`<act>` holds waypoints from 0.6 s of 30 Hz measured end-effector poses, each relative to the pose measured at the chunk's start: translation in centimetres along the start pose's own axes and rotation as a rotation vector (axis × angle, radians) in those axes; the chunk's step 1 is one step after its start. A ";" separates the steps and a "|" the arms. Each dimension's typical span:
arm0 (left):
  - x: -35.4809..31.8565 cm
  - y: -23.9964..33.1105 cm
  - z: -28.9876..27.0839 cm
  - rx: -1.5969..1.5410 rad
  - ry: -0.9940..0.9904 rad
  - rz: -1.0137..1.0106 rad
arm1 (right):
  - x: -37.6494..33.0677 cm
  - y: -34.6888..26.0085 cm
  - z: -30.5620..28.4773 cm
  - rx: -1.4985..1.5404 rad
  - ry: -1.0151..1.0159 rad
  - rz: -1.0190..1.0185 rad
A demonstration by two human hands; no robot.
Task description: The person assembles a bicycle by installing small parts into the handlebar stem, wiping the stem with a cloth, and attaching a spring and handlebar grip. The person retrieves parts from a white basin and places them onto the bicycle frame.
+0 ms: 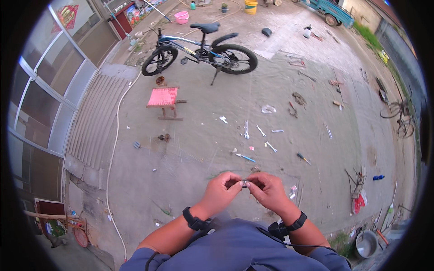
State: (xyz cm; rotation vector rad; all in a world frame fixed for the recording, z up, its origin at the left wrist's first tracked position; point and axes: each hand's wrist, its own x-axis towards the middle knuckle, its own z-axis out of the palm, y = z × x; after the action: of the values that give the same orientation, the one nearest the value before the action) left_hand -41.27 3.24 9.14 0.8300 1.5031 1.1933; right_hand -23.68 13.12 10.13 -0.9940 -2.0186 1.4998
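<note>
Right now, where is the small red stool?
In the head view, the red stool stands upper left on the concrete yard, just in front of the parked bicycle, well beyond both hands.

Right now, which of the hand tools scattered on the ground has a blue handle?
The blue-handled screwdriver, lying closest to the hands. The other tools above it, like the wrench, look bare silvery metal.

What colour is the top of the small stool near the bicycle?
Pink-red, on a wooden frame; the stool shows clearly in the head view.
</note>
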 end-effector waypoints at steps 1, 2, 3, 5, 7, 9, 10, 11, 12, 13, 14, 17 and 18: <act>1.1 0.7 -2.6 -0.021 0.014 0.001 | 2.5 -1.0 1.4 -0.002 -0.015 -0.076; 2.1 1.3 -5.0 -0.012 0.048 0.011 | 5.0 -1.9 2.7 -0.003 -0.037 -0.116; 3.2 1.9 -7.2 -0.027 0.079 0.037 | 7.4 -2.9 3.9 -0.005 -0.062 -0.144; 5.5 3.1 -10.7 -0.070 0.137 0.066 | 12.1 -4.7 5.6 -0.025 -0.110 -0.202; 8.0 4.1 -13.4 -0.126 0.192 0.069 | 17.0 -6.0 6.5 -0.070 -0.156 -0.213; 10.6 4.5 -16.2 -0.137 0.227 0.030 | 21.9 -6.5 7.8 -0.133 -0.201 -0.189; 12.0 4.5 -17.4 -0.162 0.240 0.015 | 24.2 -6.4 8.4 -0.132 -0.218 -0.202; 13.6 4.6 -18.6 -0.136 0.272 -0.008 | 26.8 -6.4 8.8 -0.130 -0.235 -0.215; 15.4 4.7 -19.9 -0.128 0.301 -0.022 | 29.5 -6.2 9.3 -0.129 -0.252 -0.229; 17.5 4.8 -21.2 -0.138 0.327 -0.050 | 32.3 -5.9 9.9 -0.130 -0.267 -0.270; 19.6 4.9 -22.6 -0.107 0.352 -0.034 | 35.3 -5.5 10.5 -0.130 -0.280 -0.311; 27.4 5.7 -27.0 -0.099 0.418 -0.014 | 45.1 -4.4 12.0 -0.091 -0.324 -0.354; 30.5 6.2 -28.6 -0.120 0.432 0.000 | 48.8 -4.2 12.2 -0.080 -0.333 -0.354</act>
State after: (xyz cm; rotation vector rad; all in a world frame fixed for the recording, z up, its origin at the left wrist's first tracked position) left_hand -77.15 25.38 6.67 0.5094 1.7506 1.5145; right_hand -65.11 41.69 6.71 -0.3972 -2.3476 1.4693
